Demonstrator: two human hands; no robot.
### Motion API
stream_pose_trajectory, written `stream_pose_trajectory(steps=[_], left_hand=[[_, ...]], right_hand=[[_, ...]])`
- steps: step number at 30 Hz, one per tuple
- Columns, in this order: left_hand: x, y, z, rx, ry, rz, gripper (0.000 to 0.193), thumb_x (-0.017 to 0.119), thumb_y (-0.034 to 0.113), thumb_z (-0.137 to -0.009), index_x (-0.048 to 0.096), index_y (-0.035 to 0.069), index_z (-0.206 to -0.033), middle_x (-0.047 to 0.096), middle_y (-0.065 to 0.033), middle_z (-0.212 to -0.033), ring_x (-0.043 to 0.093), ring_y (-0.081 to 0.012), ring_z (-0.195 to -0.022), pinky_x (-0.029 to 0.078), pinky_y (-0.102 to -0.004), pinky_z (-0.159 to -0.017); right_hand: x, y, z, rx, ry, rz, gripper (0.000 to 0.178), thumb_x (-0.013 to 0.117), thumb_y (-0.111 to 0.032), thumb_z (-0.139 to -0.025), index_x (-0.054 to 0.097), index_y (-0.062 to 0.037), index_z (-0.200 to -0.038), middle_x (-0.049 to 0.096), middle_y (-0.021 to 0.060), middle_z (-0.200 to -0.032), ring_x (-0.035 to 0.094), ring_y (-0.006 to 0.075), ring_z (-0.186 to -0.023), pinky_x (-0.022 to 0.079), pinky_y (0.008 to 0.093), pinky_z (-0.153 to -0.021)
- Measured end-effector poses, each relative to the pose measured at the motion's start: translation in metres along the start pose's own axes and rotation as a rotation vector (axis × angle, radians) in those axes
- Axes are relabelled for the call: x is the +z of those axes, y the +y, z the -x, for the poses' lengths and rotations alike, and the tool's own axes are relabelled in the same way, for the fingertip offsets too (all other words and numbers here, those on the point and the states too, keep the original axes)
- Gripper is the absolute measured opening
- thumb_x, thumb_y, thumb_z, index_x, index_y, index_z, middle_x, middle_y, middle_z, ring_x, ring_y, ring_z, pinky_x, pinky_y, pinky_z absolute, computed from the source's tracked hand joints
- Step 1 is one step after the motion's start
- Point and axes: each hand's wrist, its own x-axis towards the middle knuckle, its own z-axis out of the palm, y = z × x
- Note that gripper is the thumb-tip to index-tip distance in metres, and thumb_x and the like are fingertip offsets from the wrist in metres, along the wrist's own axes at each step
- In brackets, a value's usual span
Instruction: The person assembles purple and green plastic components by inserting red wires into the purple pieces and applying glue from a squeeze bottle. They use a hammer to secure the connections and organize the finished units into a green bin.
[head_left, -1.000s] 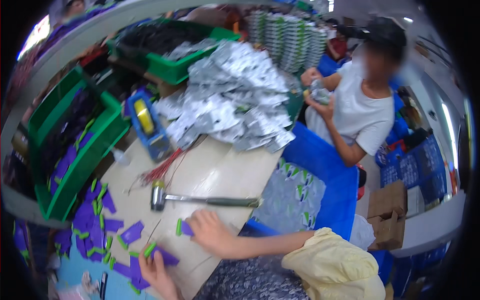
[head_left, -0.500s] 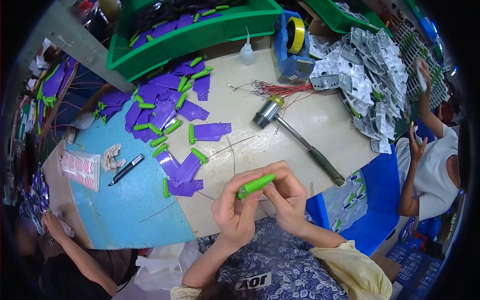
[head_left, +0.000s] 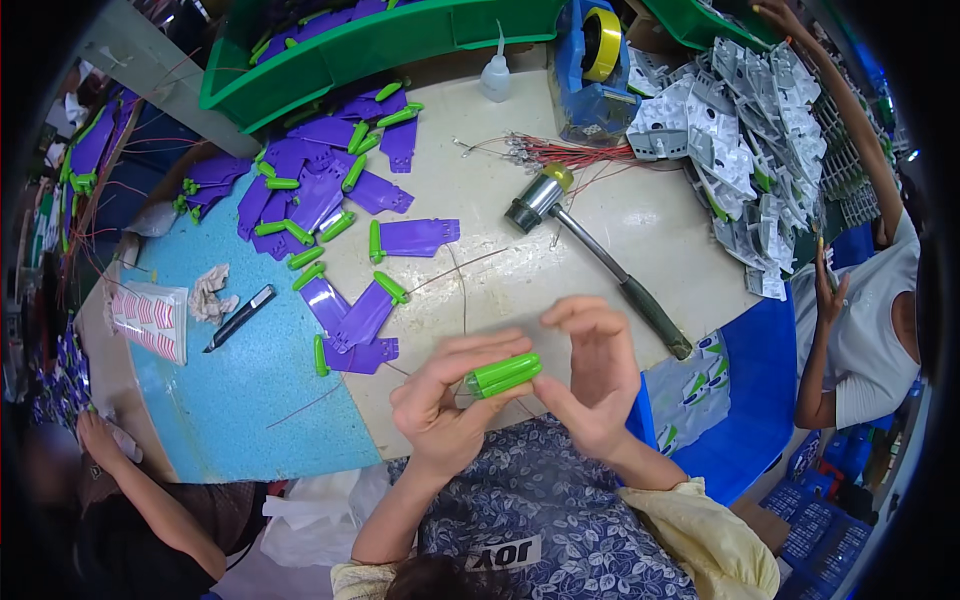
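Note:
A bright green, rounded plastic part (head_left: 504, 374) with a clear piece at its left end is held over the near edge of the table. My left hand (head_left: 438, 408) is closed on it, thumb below and fingers behind. My right hand (head_left: 602, 385) is open at the part's right end, fingers raised and curved apart, its thumb close to the tip; whether it touches I cannot tell. Beyond my hands lie several flat purple pieces with green ends, one of them a single purple piece (head_left: 420, 238). Thin wires run on the table behind my left hand.
A mallet (head_left: 600, 255) lies at right, near red wires (head_left: 590, 152), a tape dispenser (head_left: 592, 115) and piled grey parts (head_left: 715, 150). A green bin (head_left: 380, 55), squeeze bottle (head_left: 495, 78), marker (head_left: 240, 318) and blue bin (head_left: 765, 400) surround the work. Co-workers sit at both sides.
My right hand has opened and lifted its fingers off the green part. My left hand has shifted slightly left, and the part has turned to show a lengthwise seam. The view has shifted a little.

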Motion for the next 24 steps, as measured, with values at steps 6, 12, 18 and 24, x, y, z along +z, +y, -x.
stream_pose_trajectory(steps=[6,12,18,24], left_hand=[[-0.010,0.005,0.007,-0.212,0.015,0.037,0.029,0.081,-0.002,-0.068,0.071,0.001,-0.095,0.071,-0.0131,-0.096,0.065,-0.0228,-0.086,0.051,-0.0326,-0.080],[-0.021,0.000,0.013,-0.072,-0.029,-0.044,0.028,0.078,-0.004,-0.066,0.071,0.002,-0.093,0.070,-0.0112,-0.090,0.064,-0.0236,-0.083,0.047,-0.0328,-0.079],[-0.019,-0.003,0.010,-0.150,-0.038,-0.025,0.027,0.077,-0.005,-0.066,0.072,0.002,-0.091,0.071,-0.0098,-0.088,0.062,-0.0215,-0.080,0.047,-0.0306,-0.076],[-0.037,0.001,-0.003,-0.246,0.076,-0.196,0.026,0.080,-0.003,-0.069,0.073,0.004,-0.093,0.073,-0.0077,-0.099,0.059,-0.0139,-0.075,0.045,-0.0235,-0.066]], right_hand=[[-0.002,-0.017,-0.025,0.112,-0.501,0.165,0.064,0.080,-0.004,-0.072,0.054,0.0039,-0.130,0.059,0.0183,-0.130,0.057,0.0309,-0.120,0.045,0.0404,-0.101],[0.004,-0.018,-0.027,0.106,-0.536,0.160,0.047,0.077,0.000,-0.075,0.065,0.0035,-0.120,0.067,0.0181,-0.118,0.065,0.0308,-0.109,0.051,0.0380,-0.094],[0.000,-0.020,-0.030,0.250,-0.542,0.185,0.050,0.078,-0.004,-0.075,0.064,0.0025,-0.123,0.068,0.0184,-0.118,0.066,0.0283,-0.109,0.050,0.0362,-0.095],[-0.017,0.020,-0.116,0.076,-0.286,0.318,0.067,0.082,-0.017,-0.075,0.053,0.0044,-0.132,0.059,0.0200,-0.132,0.057,0.0284,-0.121,0.046,0.0395,-0.100]])
